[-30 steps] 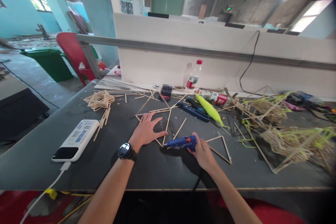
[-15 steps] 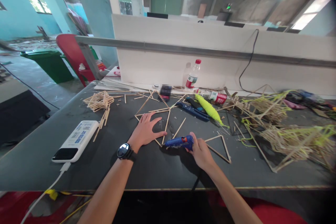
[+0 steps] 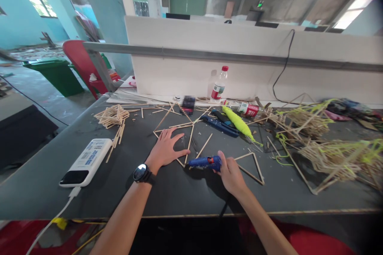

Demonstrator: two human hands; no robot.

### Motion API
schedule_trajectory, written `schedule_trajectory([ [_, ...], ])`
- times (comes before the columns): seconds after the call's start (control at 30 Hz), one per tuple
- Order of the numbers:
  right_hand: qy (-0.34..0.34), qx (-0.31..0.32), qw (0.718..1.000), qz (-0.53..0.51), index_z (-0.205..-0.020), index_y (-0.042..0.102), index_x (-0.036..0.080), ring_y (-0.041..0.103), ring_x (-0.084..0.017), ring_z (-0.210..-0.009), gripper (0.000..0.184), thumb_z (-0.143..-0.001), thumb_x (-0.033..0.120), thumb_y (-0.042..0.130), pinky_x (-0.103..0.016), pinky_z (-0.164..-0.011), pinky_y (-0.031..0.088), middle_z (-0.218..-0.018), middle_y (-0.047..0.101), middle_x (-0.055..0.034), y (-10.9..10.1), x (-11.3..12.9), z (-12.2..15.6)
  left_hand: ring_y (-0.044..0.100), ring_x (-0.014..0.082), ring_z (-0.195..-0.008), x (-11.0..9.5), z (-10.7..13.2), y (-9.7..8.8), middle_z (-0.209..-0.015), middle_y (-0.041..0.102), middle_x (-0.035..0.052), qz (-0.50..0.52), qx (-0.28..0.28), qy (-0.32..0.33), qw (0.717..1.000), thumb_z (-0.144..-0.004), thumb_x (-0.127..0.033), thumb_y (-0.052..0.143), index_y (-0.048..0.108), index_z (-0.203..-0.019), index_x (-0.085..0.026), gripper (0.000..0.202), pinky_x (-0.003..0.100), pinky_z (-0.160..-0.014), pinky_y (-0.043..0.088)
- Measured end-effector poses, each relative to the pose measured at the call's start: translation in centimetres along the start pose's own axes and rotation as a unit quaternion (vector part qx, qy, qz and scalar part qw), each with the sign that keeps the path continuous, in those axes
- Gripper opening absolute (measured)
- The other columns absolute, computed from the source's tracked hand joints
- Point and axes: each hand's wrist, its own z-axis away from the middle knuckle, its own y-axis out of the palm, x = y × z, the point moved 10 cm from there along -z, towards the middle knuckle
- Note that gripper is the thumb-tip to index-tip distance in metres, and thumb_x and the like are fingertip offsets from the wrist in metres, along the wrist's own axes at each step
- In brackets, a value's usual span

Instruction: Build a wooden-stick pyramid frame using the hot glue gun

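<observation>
My right hand (image 3: 229, 171) grips a blue hot glue gun (image 3: 205, 163), its nozzle pointing left at the lower corner of a triangle of thin wooden sticks (image 3: 190, 139). Spread fingers of my left hand (image 3: 166, 147), which wears a black watch, lie flat over the left side of that stick frame. One loose stick (image 3: 205, 144) rests just right of the frame, its lower end near the gun. Beyond my right hand lies a second stick triangle (image 3: 257, 167), partly hidden by the hand.
A white power bank (image 3: 86, 163) with a cable lies left, near a pile of sticks (image 3: 112, 116). Behind are blue-handled pliers (image 3: 220, 126), a yellow-green string bundle (image 3: 239, 122), an upright bottle (image 3: 220, 83) and a lying bottle (image 3: 248, 109). Tangled stick structures (image 3: 332, 157) occupy the right.
The glue gun and my right hand have shifted very slightly right. My left hand stays in place on the sticks, and the camera view has moved a little.
</observation>
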Motion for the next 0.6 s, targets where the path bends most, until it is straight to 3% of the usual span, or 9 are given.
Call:
schedule_trajectory([
  [0.2,-0.033,-0.021,0.999,0.035,-0.050,0.056,0.025,0.060,-0.024,-0.061,0.062,-0.086,0.075,0.048,-0.034,-0.064,0.048,-0.049,0.056,-0.0056,-1.0,0.5,0.4,0.027,0.0368,-0.144,-0.2,0.0,-0.2,-0.155,0.034,0.0066,0.001,-0.008,0.005,1.000,-0.081,-0.074,0.054,0.053,-0.141,-0.034,0.072,0.056,-0.118,0.025],
  [0.3,-0.032,-0.089,0.995,-0.035,-0.070,0.066,0.022,0.059,-0.022,-0.064,0.054,-0.088,0.069,0.048,-0.032,-0.061,0.046,-0.061,0.063,-0.0052,-2.6,0.8,0.7,0.029,0.0367,-0.143,-0.3,0.1,-0.3,-0.155,0.034,0.0075,-0.004,-0.009,0.007,1.000,-0.082,-0.074,0.053,0.053,-0.141,-0.033,0.072,0.057,-0.118,0.024],
  [0.4,-0.028,-0.173,0.971,-0.161,-0.101,0.065,0.021,0.052,-0.015,-0.053,0.047,-0.092,0.061,0.043,-0.027,-0.051,0.039,-0.072,0.064,-0.0030,-5.0,0.9,0.9,0.028,0.0362,-0.144,-0.4,0.1,-0.4,-0.155,0.034,0.0085,-0.007,-0.008,0.006,1.000,-0.084,-0.074,0.051,0.052,-0.141,-0.032,0.071,0.057,-0.118,0.025],
  [0.47,-0.039,-0.240,0.952,-0.188,-0.105,0.059,0.020,0.045,-0.013,-0.046,0.043,-0.094,0.057,0.038,-0.027,-0.048,0.035,-0.064,0.058,0.0008,-7.4,1.1,1.4,0.028,0.0352,-0.144,-0.5,0.1,-0.6,-0.155,0.035,0.0089,-0.006,-0.008,0.009,1.000,-0.085,-0.073,0.050,0.053,-0.141,-0.032,0.069,0.056,-0.117,0.027],
  [0.6,-0.080,-0.317,0.942,-0.082,-0.111,0.049,0.022,0.046,-0.016,-0.047,0.038,-0.099,0.053,0.031,-0.029,-0.053,0.037,-0.059,0.052,0.0048,-11.8,1.9,2.7,0.031,0.0333,-0.143,-0.7,0.1,-0.9,-0.153,0.037,0.0083,-0.001,-0.022,0.018,1.000,-0.088,-0.069,0.050,0.054,-0.139,-0.031,0.064,0.054,-0.118,0.027],
])
